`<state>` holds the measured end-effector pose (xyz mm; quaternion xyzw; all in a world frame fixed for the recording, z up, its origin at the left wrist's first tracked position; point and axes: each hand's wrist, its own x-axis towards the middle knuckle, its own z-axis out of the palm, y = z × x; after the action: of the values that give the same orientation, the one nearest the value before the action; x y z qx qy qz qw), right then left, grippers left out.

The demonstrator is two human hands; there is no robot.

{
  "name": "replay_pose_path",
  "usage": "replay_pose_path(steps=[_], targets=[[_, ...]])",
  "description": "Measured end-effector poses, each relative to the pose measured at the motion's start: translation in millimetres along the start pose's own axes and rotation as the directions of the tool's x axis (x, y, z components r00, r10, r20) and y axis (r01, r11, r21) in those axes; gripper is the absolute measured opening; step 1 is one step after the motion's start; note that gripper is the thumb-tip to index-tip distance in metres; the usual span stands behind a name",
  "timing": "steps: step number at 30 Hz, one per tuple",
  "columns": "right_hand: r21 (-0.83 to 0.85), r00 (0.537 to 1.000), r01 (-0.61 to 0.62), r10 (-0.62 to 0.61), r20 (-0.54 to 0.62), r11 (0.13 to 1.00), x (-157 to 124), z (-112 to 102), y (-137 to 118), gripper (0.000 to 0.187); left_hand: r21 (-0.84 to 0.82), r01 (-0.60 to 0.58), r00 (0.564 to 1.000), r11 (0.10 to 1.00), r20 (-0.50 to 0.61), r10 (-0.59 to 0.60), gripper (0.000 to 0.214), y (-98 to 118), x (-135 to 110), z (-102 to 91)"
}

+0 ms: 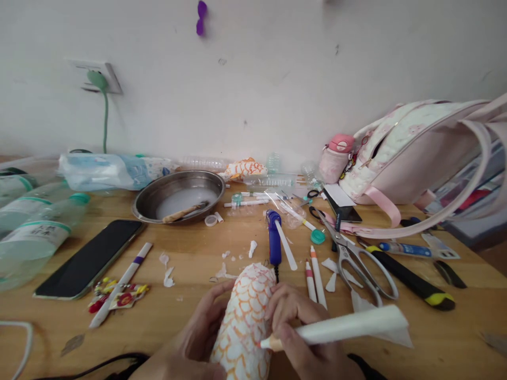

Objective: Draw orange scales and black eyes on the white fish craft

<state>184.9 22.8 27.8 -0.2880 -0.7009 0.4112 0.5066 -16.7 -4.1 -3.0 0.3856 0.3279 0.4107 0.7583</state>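
My left hand [200, 330] wraps around a white oblong object painted with orange scale outlines [245, 316], holding it low at the front of the wooden table [190, 253]. My right hand [301, 330] is closed on a white marker pen [340, 327], its orange tip touching the object's right side. The object's lower end is cut off by the frame edge.
A black phone [89, 258] and a white pen [119, 285] lie at left by plastic bottles [35, 227]. A metal bowl [178, 195], a blue tool [274, 237], more markers [317, 269], scissors [356, 258], a yellow-black knife [412, 279] and a pink bag [415, 153] fill the middle and right.
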Motion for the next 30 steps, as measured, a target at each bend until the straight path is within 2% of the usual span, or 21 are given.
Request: replay_pose_path(steps=[11,15,19,22,25,27,30], targets=[[0.079,0.999,0.008,-0.004,-0.048,0.997,0.5,2.2,5.3,0.029,0.009,0.000,1.000,1.000,0.025,0.000,0.087,-2.3,0.6,-4.0],[0.036,1.000,0.024,-0.023,-0.010,0.999,0.3,1.4,3.1,0.026,0.021,-0.002,0.999,1.000,0.034,0.001,0.084,-1.5,0.4,-5.3],[0.029,1.000,-0.018,0.018,-0.018,0.999,-3.2,-1.3,4.8,0.021,0.033,0.014,0.999,0.999,0.049,-0.016,0.086,-0.5,0.6,-6.4],[-0.029,0.999,-0.030,0.030,0.018,0.999,-2.8,-2.8,5.6,0.014,0.034,0.004,0.999,0.999,0.044,-0.005,0.084,1.4,1.3,-4.2],[-0.096,0.997,0.060,-0.054,0.061,0.994,1.2,-2.3,2.6,0.014,0.032,0.011,0.999,0.999,0.037,-0.013,0.087,3.4,1.5,-1.3],[-0.107,0.992,0.120,-0.116,0.040,0.987,3.3,-1.4,0.0,0.014,0.028,0.017,1.000,0.999,0.025,-0.018,0.087,3.8,1.2,-0.3],[-0.111,0.999,0.049,-0.046,0.025,0.993,2.7,-1.3,-1.8,0.015,0.016,0.012,1.000,1.000,0.016,-0.012,0.085,2.2,0.6,-1.0]])
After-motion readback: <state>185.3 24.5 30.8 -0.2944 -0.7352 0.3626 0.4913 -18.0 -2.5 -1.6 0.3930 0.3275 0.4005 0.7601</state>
